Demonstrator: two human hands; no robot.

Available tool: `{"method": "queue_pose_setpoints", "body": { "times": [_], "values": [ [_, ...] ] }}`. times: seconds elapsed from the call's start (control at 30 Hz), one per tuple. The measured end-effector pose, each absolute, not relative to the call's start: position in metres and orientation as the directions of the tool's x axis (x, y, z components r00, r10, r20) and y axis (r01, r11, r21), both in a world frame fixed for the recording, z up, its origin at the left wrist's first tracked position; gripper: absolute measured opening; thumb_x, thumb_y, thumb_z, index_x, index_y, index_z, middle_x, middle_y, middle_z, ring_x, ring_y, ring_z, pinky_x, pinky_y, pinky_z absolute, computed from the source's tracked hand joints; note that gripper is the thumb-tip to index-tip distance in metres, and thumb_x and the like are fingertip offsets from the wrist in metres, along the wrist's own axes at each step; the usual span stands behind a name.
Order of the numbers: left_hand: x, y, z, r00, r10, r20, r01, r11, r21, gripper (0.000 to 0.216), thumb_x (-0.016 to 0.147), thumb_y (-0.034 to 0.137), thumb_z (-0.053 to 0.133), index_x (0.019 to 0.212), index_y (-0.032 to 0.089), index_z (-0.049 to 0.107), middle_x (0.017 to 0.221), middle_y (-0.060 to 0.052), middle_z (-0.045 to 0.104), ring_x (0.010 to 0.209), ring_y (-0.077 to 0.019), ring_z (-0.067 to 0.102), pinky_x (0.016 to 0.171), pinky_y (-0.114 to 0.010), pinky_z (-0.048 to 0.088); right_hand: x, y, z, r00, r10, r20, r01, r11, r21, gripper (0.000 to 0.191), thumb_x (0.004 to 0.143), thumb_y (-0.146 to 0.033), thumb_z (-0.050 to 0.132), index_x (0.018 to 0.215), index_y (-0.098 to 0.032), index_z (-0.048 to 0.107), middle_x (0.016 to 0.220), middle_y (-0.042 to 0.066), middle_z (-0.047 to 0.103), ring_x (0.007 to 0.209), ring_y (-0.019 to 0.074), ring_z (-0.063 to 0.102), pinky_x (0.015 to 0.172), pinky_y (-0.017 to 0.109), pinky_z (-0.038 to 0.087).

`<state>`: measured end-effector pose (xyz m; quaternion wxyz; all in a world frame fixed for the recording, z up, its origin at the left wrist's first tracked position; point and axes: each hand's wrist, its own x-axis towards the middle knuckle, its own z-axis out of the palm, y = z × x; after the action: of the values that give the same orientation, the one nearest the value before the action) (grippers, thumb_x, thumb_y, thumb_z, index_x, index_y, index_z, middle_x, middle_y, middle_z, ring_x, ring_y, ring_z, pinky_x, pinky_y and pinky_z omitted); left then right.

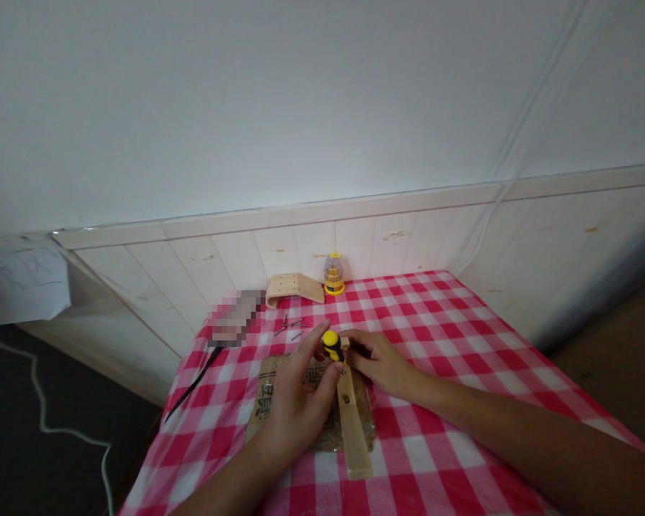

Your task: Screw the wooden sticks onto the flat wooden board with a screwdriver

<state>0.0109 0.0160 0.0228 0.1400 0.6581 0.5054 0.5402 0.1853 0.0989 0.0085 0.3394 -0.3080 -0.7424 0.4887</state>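
The thumb and fingers of my left hand (298, 390) are closed around a screwdriver (332, 342) with a yellow and black handle. It stands over the far part of a narrow wooden piece (357, 437); its tip is hidden. A dark round fastener or hole shows in the wood just nearer to me. My right hand (379, 360) grips the far end of that wooden piece, its fingertips partly hidden behind it. Beneath the wood lies a flat brown package (263, 383) with black print, partly covered by my left hand.
Several screws (297, 324) lie loose beyond the package. A bent plywood piece with holes (293, 284) stands near the wall, beside a clear container with yellow ends (334, 276). At the left is a blurred-out object (236, 322) with a black cord (193, 383). A red-and-white checked cloth (451, 444) covers the table.
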Motion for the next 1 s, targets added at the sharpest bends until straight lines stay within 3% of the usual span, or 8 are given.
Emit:
{"method": "queue_pose_setpoints", "body": {
  "times": [0.1,0.23,0.7,1.0],
  "values": [
    [0.012,0.015,0.032,-0.055,0.837,0.544,0.536,-0.435,0.723,0.019,0.091,0.023,0.065,0.108,0.021,0.072,0.091,-0.004,0.077,0.079,-0.0194,0.072,0.075,-0.031,0.058,0.185,0.099,0.008,-0.573,0.794,0.203,0.138,0.338,-0.931,0.021,0.089,-0.023,0.060,0.104,-0.018,0.074,0.096,0.007,0.078,0.090,0.0240,0.072,0.082,0.036,0.056],
    [0.013,0.015,0.036,-0.049,0.844,0.534,0.503,-0.441,0.744,0.009,0.091,0.022,0.064,0.097,0.020,0.070,0.087,-0.002,0.076,0.078,-0.0175,0.071,0.073,-0.027,0.054,0.185,0.100,0.006,-0.570,0.796,0.204,0.136,0.337,-0.932,0.022,0.088,-0.020,0.060,0.104,-0.018,0.074,0.096,0.006,0.078,0.089,0.0233,0.071,0.082,0.035,0.056],
    [0.011,0.018,0.030,-0.082,0.867,0.492,0.445,-0.410,0.796,0.011,0.085,0.027,0.073,0.093,0.021,0.068,0.085,-0.001,0.072,0.078,-0.0179,0.067,0.072,-0.029,0.052,0.185,0.099,0.005,-0.587,0.782,0.210,0.061,0.301,-0.952,0.014,0.090,-0.027,0.063,0.098,-0.019,0.072,0.092,0.004,0.076,0.085,0.0212,0.070,0.077,0.032,0.053],
    [0.013,0.020,0.020,-0.174,0.870,0.461,0.385,-0.370,0.845,0.029,0.081,0.025,0.075,0.109,0.023,0.069,0.098,-0.003,0.075,0.089,-0.0199,0.070,0.080,-0.033,0.055,0.185,0.100,0.003,-0.571,0.795,0.205,0.097,0.313,-0.945,0.017,0.090,-0.023,0.062,0.102,-0.018,0.073,0.092,0.004,0.076,0.089,0.0221,0.071,0.083,0.034,0.055]
  ]
}}
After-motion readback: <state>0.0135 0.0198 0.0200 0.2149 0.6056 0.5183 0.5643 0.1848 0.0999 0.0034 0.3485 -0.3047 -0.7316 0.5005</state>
